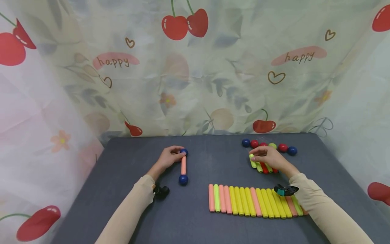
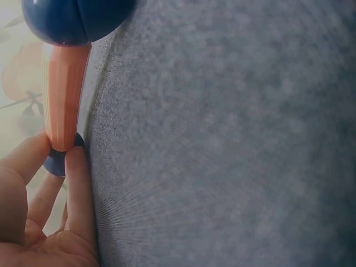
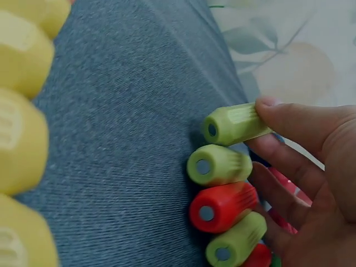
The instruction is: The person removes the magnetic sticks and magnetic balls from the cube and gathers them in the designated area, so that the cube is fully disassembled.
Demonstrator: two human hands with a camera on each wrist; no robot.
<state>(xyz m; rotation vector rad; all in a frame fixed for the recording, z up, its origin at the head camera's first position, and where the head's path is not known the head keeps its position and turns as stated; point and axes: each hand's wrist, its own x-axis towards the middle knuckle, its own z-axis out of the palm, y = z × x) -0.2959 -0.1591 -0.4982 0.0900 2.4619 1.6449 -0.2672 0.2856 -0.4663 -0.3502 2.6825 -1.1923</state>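
Note:
My left hand (image 1: 170, 157) pinches the far end of a pink rod (image 1: 183, 165), close to where it meets a blue ball (image 1: 184, 152). Another blue ball (image 1: 183, 180) is joined to the rod's near end; in the left wrist view this ball (image 2: 78, 19) looms at the top. Over on the right, my right hand (image 1: 268, 156) pinches a light green rod (image 3: 236, 123) between thumb and finger. Beside that rod lie another green rod (image 3: 217, 165), a red rod (image 3: 222, 207) and more short rods, partly hidden by the hand. Grey discs show at their ends.
A long row of yellow, pink and green rods (image 1: 253, 202) lies at the front right of the dark table (image 1: 122, 189). Behind the right hand runs a line of balls, blue (image 1: 246, 143), red (image 1: 282, 147) and green. A patterned curtain (image 1: 195, 84) closes off the back.

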